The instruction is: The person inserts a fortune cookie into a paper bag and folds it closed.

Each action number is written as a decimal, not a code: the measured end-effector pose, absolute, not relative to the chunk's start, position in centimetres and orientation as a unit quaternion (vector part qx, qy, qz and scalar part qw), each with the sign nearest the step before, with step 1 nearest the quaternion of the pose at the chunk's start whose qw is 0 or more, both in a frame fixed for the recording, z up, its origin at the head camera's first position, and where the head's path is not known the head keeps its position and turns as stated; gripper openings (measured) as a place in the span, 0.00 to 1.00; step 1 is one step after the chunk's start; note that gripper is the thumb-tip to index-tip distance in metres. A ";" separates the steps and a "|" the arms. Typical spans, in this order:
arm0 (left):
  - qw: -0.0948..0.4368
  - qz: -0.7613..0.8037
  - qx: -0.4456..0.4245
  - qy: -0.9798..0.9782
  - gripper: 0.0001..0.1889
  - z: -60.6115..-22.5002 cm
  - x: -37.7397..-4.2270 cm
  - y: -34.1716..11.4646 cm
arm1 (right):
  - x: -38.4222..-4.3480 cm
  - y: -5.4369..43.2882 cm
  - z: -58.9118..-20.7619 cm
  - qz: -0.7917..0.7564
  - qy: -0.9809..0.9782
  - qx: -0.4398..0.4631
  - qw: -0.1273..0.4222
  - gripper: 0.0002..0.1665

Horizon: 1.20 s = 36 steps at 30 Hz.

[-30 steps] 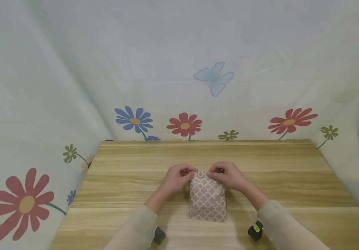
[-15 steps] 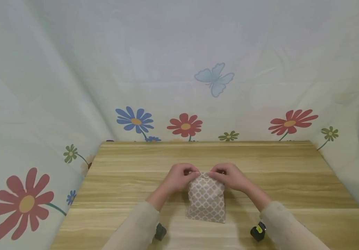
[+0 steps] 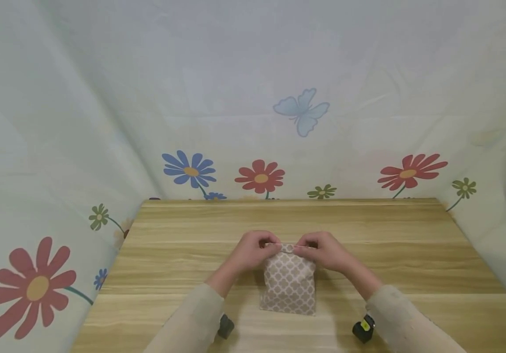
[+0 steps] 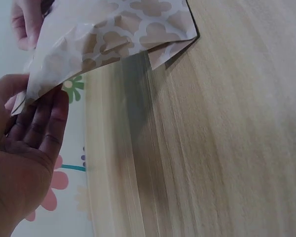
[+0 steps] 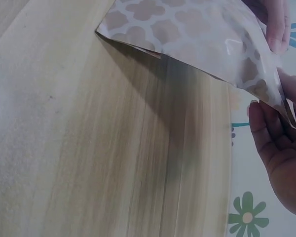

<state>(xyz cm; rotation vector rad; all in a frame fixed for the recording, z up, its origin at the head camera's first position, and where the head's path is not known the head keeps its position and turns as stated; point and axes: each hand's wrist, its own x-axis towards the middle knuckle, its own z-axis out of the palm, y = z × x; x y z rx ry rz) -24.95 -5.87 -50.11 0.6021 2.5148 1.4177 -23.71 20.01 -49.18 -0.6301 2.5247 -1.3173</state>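
A beige paper bag (image 3: pixel 290 284) with a white lattice print stands tilted on the table, its bottom edge toward me. My left hand (image 3: pixel 254 251) pinches the top edge near its left corner, thumb in front and fingers behind. On the other side my right hand (image 3: pixel 323 251) pinches the same edge in the same way. Between the thumbs a narrow folded strip runs along the top. In the left wrist view the bag (image 4: pixel 113 34) slopes up from the table to the fingers. The right wrist view shows the bag (image 5: pixel 187 39) with its side slightly creased.
The wood-grain table (image 3: pixel 182 220) reaches back to a white cloth backdrop (image 3: pixel 217 88) printed with flowers and a butterfly. A small black device (image 3: pixel 364 329) with a yellow mark is beside the right sleeve, and another dark device (image 3: pixel 225 327) beside the left sleeve.
Both hands stay on the bag's top edge. The left hand has shifted slightly right along it, the bag's lower part has slid slightly left, and the top strip now looks folded over.
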 end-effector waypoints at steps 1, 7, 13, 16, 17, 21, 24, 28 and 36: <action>0.099 0.478 0.206 0.848 0.05 -50.1 -25.0 -5.9 | -23.7 20.0 -49.2 -0.450 0.860 -0.215 0.112 0.09; 0.103 0.472 0.216 0.848 0.05 -49.7 -24.9 -5.9 | -23.6 20.4 -49.1 -0.450 0.858 -0.222 0.110 0.10; 0.099 0.470 0.218 0.849 0.05 -49.7 -24.8 -6.0 | -23.3 21.2 -49.0 -0.450 0.860 -0.211 0.113 0.08; 0.103 0.470 0.219 0.849 0.04 -49.7 -24.9 -5.9 | -23.2 21.2 -49.1 -0.446 0.863 -0.214 0.103 0.07; 0.106 0.470 0.220 0.848 0.04 -49.7 -24.9 -5.9 | -23.2 21.1 -49.1 -0.444 0.864 -0.214 0.097 0.07; 0.118 0.471 0.224 0.845 0.05 -49.5 -24.9 -5.6 | -23.0 20.9 -49.2 -0.442 0.868 -0.211 0.082 0.06; 0.117 0.476 0.217 0.844 0.05 -49.5 -24.7 -5.6 | -22.8 20.8 -49.0 -0.448 0.865 -0.208 0.084 0.07; 0.108 0.483 0.211 0.843 0.05 -49.5 -24.7 -5.7 | -22.6 21.4 -48.7 -0.463 0.858 -0.202 0.093 0.09; 0.100 0.476 0.215 0.847 0.05 -49.7 -24.8 -5.9 | -22.3 21.9 -49.0 -0.481 0.851 -0.194 0.085 0.08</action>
